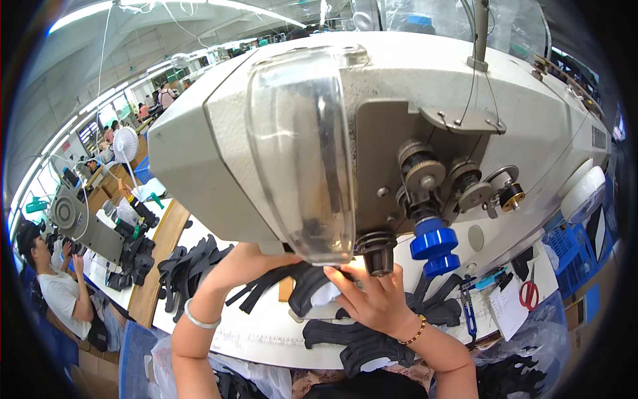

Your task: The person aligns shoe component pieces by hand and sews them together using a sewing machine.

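A curved black padded fabric piece [308,291] with a white patch lies on the white table of a sewing machine [292,146], under its head. My left hand [256,265] is at the piece's far left edge, its fingertips partly hidden by the machine head. From the right, my right hand [373,296] grips the same piece, its fingers close to the needle area, which the clear guard [302,159] hides. More black padded pieces [375,346] lie at the table's near edge, beneath my right wrist.
A heap of black strips [189,269] lies left of my left forearm. On the right are red-handled scissors [529,295], blue snips [469,312] and a paper sheet [502,309]. Blue knobs [434,247] jut from the machine. At far left, a person [63,292] sits by another machine [80,219].
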Demonstrator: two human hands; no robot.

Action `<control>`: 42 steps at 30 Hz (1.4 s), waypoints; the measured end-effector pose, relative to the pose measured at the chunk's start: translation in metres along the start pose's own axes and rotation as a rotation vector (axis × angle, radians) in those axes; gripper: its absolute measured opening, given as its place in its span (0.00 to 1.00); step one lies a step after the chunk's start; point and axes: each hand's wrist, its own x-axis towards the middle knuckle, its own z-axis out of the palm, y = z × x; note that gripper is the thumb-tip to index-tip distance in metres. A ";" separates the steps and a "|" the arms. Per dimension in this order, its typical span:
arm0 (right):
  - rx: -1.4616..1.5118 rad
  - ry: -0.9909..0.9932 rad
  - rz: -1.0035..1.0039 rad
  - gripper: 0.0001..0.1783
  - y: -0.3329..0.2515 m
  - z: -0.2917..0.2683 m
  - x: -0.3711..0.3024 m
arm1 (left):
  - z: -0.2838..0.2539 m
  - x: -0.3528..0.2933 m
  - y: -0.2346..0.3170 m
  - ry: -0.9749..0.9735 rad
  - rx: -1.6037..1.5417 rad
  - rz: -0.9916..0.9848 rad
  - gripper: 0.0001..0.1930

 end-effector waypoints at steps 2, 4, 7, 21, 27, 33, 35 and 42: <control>0.031 0.031 -0.172 0.19 -0.002 -0.006 -0.006 | -0.003 -0.019 -0.014 0.036 -0.311 -0.193 0.10; 0.167 0.057 -0.417 0.16 -0.009 -0.014 -0.010 | -0.005 -0.046 -0.054 0.189 -0.546 -0.326 0.07; 0.452 -0.100 -0.144 0.15 -0.033 -0.019 -0.012 | 0.023 -0.078 -0.058 0.474 -0.982 -0.379 0.04; 0.398 -0.157 -0.116 0.20 -0.030 0.001 -0.020 | 0.066 -0.117 -0.014 0.260 -1.050 -0.435 0.20; 0.331 -0.083 -0.320 0.18 -0.023 -0.014 -0.005 | 0.030 -0.155 0.040 -0.002 -0.613 -0.433 0.11; 0.267 -0.072 -0.415 0.13 -0.020 -0.016 0.004 | 0.036 -0.146 0.028 0.413 0.021 0.208 0.14; 0.276 -0.040 -0.458 0.13 -0.020 -0.012 0.005 | 0.038 -0.116 0.027 0.380 0.092 0.037 0.17; 0.268 0.030 -0.555 0.14 -0.007 -0.002 0.010 | 0.045 -0.082 -0.013 0.073 -0.481 -0.024 0.07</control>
